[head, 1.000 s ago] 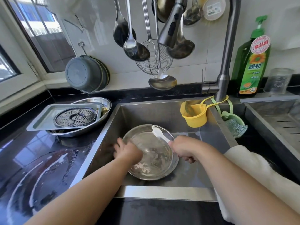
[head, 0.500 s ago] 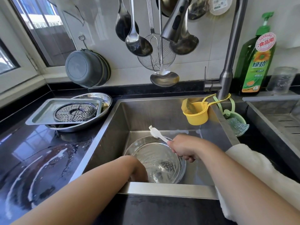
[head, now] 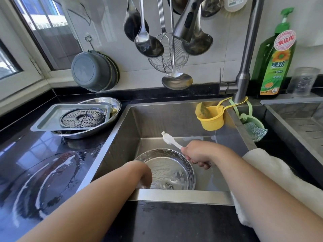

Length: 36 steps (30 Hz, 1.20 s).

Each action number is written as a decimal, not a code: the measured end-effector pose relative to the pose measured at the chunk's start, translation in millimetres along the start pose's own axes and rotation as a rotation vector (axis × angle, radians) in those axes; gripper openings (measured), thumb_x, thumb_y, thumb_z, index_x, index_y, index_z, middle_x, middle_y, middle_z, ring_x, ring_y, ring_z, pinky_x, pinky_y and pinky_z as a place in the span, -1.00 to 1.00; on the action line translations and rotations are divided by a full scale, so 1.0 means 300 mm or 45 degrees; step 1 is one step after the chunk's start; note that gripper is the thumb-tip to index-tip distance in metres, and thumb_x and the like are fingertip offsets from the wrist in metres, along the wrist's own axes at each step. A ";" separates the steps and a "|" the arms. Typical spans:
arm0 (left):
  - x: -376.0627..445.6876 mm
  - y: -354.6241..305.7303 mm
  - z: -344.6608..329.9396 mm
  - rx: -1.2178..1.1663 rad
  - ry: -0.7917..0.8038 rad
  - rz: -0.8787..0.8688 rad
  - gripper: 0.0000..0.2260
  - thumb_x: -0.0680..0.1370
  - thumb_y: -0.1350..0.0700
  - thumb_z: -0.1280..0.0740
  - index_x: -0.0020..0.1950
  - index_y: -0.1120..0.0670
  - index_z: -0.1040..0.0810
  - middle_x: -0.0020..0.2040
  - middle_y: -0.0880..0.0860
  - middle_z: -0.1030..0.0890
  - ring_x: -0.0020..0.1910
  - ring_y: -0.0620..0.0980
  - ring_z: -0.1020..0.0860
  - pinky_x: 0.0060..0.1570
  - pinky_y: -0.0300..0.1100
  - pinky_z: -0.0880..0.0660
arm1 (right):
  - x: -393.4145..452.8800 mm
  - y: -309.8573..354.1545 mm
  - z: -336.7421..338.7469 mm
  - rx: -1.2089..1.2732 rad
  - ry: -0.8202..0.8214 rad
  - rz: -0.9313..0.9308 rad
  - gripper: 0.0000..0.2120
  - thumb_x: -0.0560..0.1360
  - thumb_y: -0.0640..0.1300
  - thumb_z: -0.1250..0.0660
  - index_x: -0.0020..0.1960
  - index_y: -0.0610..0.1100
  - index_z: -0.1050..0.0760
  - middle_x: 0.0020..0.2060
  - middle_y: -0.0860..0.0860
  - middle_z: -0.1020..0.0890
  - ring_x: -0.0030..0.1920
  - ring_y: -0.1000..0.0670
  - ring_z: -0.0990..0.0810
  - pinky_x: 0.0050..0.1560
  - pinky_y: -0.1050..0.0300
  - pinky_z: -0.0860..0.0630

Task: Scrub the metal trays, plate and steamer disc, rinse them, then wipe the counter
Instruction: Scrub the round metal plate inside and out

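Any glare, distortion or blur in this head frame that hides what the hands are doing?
Head view: wide-angle bending bows the window frame and the faucet; daylight glares off the wet black counter; the right hand and brush are sharp; the left hand is cut off by the sink's front rim, its grip unreadable.

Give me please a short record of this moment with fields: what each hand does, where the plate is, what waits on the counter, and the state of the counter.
left hand: reaches down at the near rim of the plate; fingers hidden behind the sink edge
right hand: grips a white brush, bristle end lifted off the plate
plate: round metal, soapy, on the sink floor
waiting: steamer disc on a rectangular tray, stacked on an oval tray
counter: black, wet, with soapy streaks
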<state>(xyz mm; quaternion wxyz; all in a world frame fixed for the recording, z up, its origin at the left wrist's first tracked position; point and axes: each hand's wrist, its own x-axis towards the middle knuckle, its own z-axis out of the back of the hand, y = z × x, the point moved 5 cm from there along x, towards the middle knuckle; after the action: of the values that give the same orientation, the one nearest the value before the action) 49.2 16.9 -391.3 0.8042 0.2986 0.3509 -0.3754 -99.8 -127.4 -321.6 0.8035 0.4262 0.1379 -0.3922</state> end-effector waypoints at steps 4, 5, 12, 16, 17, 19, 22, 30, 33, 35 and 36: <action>-0.106 0.031 0.167 -0.590 -0.716 -0.086 -0.73 0.65 0.14 -0.19 0.13 0.20 -0.64 0.14 0.18 -0.65 0.13 0.18 -0.62 0.06 -0.06 -0.54 | 0.000 0.001 0.010 0.023 -0.035 0.000 -0.63 0.71 0.07 -0.02 -0.11 -0.13 -0.39 -0.40 -0.03 -0.36 -0.49 0.01 -0.26 -0.42 0.25 -0.20; -0.147 0.048 0.189 -0.739 -0.820 -0.136 -0.78 0.62 0.16 -0.21 -0.01 0.18 -0.65 0.02 0.16 -0.67 0.03 0.16 -0.63 -0.06 -0.11 -0.52 | 0.000 -0.003 0.013 0.018 -0.059 0.007 -0.63 0.71 0.06 -0.01 -0.10 -0.13 -0.38 -0.40 -0.04 -0.36 -0.49 0.01 -0.26 -0.43 0.26 -0.20; -0.486 0.271 0.103 -1.213 -1.082 -0.292 -0.80 0.54 0.16 -0.30 -0.14 0.11 -0.72 -0.20 0.08 -0.73 -0.24 0.03 -0.65 -0.21 -0.19 -0.57 | -0.066 0.075 0.067 -0.325 -0.264 -0.044 -0.75 0.69 -0.13 -0.10 -0.05 -0.21 -0.47 -0.35 -0.17 -0.51 -0.48 -0.05 -0.40 -0.46 0.22 -0.32; -0.530 0.536 0.047 -1.352 -1.183 -0.125 -0.79 0.52 0.18 -0.31 -0.26 0.13 -0.69 -0.31 0.07 -0.71 -0.32 0.04 -0.66 -0.35 -0.21 -0.58 | -0.183 0.323 0.056 -0.535 -0.296 0.071 -0.77 0.64 -0.30 -0.10 0.06 -0.30 -0.53 -0.26 -0.17 -0.57 -0.40 -0.12 -0.50 -0.40 0.08 -0.53; -0.525 0.595 0.039 -1.349 -1.219 -0.063 -0.79 0.51 0.20 -0.30 -0.28 0.14 -0.67 -0.35 0.07 -0.69 -0.34 0.06 -0.65 -0.39 -0.21 -0.56 | -0.195 0.387 0.042 -0.594 -0.307 0.126 -0.77 0.64 -0.30 -0.11 0.12 -0.29 -0.53 -0.17 -0.18 -0.60 -0.33 -0.13 -0.53 -0.30 0.05 -0.56; -0.510 0.702 0.031 -1.235 -1.321 0.069 -0.78 0.51 0.19 -0.28 -0.30 0.14 -0.62 -0.38 0.09 -0.64 -0.30 0.14 -0.63 -0.36 -0.18 -0.52 | -0.195 0.490 0.002 -0.679 -0.316 0.198 -0.73 0.66 -0.29 -0.10 0.24 -0.27 -0.52 -0.04 -0.19 -0.59 -0.20 -0.18 -0.58 -0.17 0.01 -0.58; -0.491 0.850 0.047 -1.046 -1.463 0.259 -0.79 0.57 0.17 -0.22 -0.21 0.12 -0.59 -0.23 0.12 -0.65 -0.16 0.17 -0.61 -0.14 -0.09 -0.51 | -0.163 0.584 -0.048 -0.638 -0.322 0.266 -0.70 0.64 -0.26 -0.10 0.26 -0.26 -0.53 0.06 -0.20 -0.60 -0.13 -0.22 -0.64 -0.01 0.01 -0.63; -0.311 1.074 0.210 -0.648 -1.246 0.581 -0.67 0.64 0.06 -0.19 0.39 0.12 -0.46 0.33 0.17 -0.55 0.36 0.21 -0.47 0.14 -0.05 -0.43 | -0.160 0.652 -0.051 -0.502 -0.371 0.357 -0.67 0.68 -0.10 -0.10 0.18 -0.23 -0.59 0.07 -0.17 -0.64 -0.07 -0.10 -0.51 0.01 0.06 -0.52; -0.235 1.078 0.263 -0.705 -1.102 0.628 -0.51 0.62 0.03 -0.23 0.54 0.15 -0.34 0.49 0.21 -0.42 0.48 0.25 -0.37 0.41 0.13 -0.40 | -0.121 0.643 -0.051 -0.478 -0.371 0.330 -0.66 0.68 -0.09 -0.09 0.14 -0.22 -0.60 -0.03 -0.12 -0.61 -0.07 -0.09 -0.51 0.06 0.04 -0.53; -0.216 1.067 0.290 -0.833 -1.109 0.633 -0.47 0.58 0.12 -0.27 0.55 0.18 -0.31 0.49 0.25 -0.41 0.46 0.28 -0.38 0.41 0.15 -0.41 | -0.099 0.629 -0.051 -0.486 -0.374 0.327 -0.68 0.68 -0.10 -0.10 0.10 -0.21 -0.59 -0.11 -0.07 -0.57 -0.11 -0.08 -0.50 -0.08 0.12 -0.51; -0.208 1.064 0.298 -0.902 -1.118 0.645 -0.45 0.56 0.14 -0.29 0.55 0.18 -0.29 0.48 0.25 -0.41 0.45 0.28 -0.40 0.40 0.15 -0.43 | -0.090 0.623 -0.050 -0.482 -0.379 0.328 -0.70 0.68 -0.11 -0.11 0.07 -0.19 -0.59 -0.17 -0.04 -0.55 -0.15 -0.06 -0.49 -0.19 0.20 -0.46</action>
<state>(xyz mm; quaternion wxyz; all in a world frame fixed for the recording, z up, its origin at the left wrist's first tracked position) 310.0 147.3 -221.5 0.9880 -0.0951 0.0087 -0.1214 23.9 -40.1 -207.8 0.9235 0.2200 0.0339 -0.3124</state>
